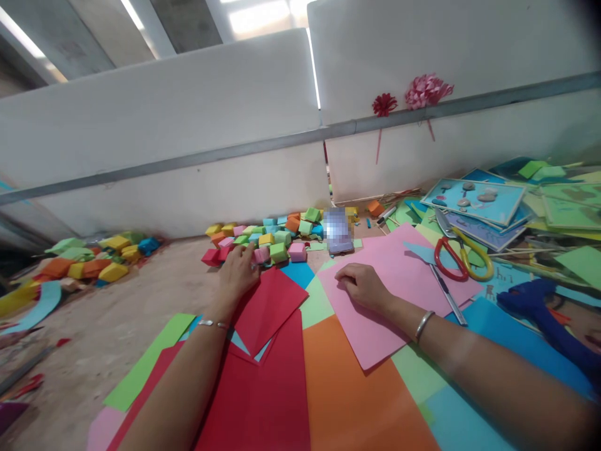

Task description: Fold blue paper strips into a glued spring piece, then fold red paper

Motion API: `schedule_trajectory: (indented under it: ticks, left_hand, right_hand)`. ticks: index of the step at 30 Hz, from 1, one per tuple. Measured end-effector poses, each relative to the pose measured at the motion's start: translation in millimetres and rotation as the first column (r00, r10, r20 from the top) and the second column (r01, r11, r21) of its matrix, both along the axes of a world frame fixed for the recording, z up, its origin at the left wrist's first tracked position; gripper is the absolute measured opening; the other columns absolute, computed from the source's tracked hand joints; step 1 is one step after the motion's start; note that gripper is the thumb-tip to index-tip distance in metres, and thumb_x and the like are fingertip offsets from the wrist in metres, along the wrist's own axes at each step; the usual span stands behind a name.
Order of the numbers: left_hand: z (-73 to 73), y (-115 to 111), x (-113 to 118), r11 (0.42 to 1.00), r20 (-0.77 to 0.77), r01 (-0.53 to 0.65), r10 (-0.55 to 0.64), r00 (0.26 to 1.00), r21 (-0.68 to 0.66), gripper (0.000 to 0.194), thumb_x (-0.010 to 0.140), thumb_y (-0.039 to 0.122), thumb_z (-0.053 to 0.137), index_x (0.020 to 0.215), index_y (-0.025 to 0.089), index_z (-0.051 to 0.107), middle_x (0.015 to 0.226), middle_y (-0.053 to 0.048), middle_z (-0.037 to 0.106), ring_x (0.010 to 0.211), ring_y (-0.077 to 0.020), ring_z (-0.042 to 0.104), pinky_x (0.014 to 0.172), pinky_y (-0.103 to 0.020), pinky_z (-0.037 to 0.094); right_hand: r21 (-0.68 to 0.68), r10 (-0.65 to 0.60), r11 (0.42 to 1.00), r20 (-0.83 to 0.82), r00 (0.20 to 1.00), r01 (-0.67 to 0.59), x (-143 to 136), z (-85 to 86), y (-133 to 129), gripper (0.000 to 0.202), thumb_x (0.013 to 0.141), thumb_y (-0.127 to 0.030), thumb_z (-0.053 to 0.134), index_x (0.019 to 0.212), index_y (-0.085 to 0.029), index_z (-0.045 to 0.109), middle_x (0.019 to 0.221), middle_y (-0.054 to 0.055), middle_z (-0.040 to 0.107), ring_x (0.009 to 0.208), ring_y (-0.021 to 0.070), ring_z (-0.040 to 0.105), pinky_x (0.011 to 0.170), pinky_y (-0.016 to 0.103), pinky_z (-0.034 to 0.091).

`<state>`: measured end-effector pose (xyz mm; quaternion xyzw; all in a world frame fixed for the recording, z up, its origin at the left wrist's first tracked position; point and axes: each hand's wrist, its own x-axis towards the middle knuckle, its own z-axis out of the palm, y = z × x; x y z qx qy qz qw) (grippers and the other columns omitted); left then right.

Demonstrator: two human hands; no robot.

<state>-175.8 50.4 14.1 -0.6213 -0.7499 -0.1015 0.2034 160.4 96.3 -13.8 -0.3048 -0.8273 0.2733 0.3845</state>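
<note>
My left hand point(238, 270) reaches to the near edge of a row of small folded paper cubes, its fingertips beside pink and red ones; whether it grips a cube is hidden. A red paper square point(275, 300) lies against its right side. My right hand point(364, 285) rests with curled fingers on a large pink sheet point(399, 250); anything inside the fingers is too small to make out. Under and around both arms spread a red sheet point(263, 401), an orange sheet point(350, 376) and green and blue sheets.
Right of my right hand lie scissors point(451, 265), a craft knife point(448, 294) and a blue glue gun point(530, 300). A phone point(339, 241) stands behind the sheets. More paper cubes point(96, 268) lie at the far left. A white panel point(188, 125) rises behind.
</note>
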Motion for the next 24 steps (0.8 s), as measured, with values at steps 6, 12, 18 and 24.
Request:
schedule_trajectory:
  ticks: [6, 12, 18, 24]
  left_hand:
    - [1.1, -2, 2, 0.997, 0.02, 0.058, -0.059, 0.998, 0.045, 0.064, 0.078, 0.023, 0.063, 0.141, 0.017, 0.051, 0.127, -0.018, 0.059, 0.115, -0.0353, 0.059, 0.097, -0.045, 0.05]
    - [8.4, 0, 2, 0.987, 0.055, 0.037, -0.046, 0.997, 0.157, 0.063, 0.077, 0.016, 0.057, 0.139, 0.015, 0.052, 0.133, -0.019, 0.055, 0.123, -0.0353, 0.054, 0.103, -0.047, 0.046]
    - [9.5, 3, -2, 0.971, 0.115, -0.051, 0.024, 0.993, 0.234, 0.054, 0.082, 0.022, 0.056, 0.135, 0.012, 0.052, 0.127, -0.021, 0.058, 0.124, -0.0378, 0.052, 0.103, -0.052, 0.045]
    - [8.3, -1, -6, 0.959, 0.194, -0.161, 0.117, 0.974, 0.231, 0.048, 0.082, 0.025, 0.057, 0.129, 0.015, 0.056, 0.127, -0.019, 0.058, 0.122, -0.0371, 0.055, 0.099, -0.05, 0.048]
  right_hand:
    - [0.001, 0.003, 1.0, 0.01, 1.0, -0.003, 0, -0.4, 0, 0.024, 0.076, 0.002, 0.062, 0.081, -0.019, 0.074, 0.084, 0.005, 0.077, 0.078, 0.0193, 0.07, 0.076, 0.032, 0.054]
    - [0.008, -0.001, 1.0, 0.043, 0.999, 0.001, -1, -0.5, 0, 0.024, 0.077, 0.001, 0.062, 0.083, -0.019, 0.073, 0.085, 0.005, 0.077, 0.079, 0.0184, 0.07, 0.076, 0.03, 0.053]
    - [0.044, 0.003, 0.999, 0.128, 0.992, -0.008, -1, 2.6, -4, 0.015, 0.086, -0.007, 0.062, 0.087, -0.018, 0.071, 0.092, 0.006, 0.076, 0.082, 0.0172, 0.068, 0.071, 0.026, 0.046]
    - [0.094, 0.046, 0.993, 0.256, 0.966, -0.072, 0, 8.3, -9, 0.031, 0.095, -0.024, 0.057, 0.065, -0.018, 0.06, 0.066, 0.0, 0.065, 0.061, 0.0118, 0.054, 0.057, 0.025, 0.028]
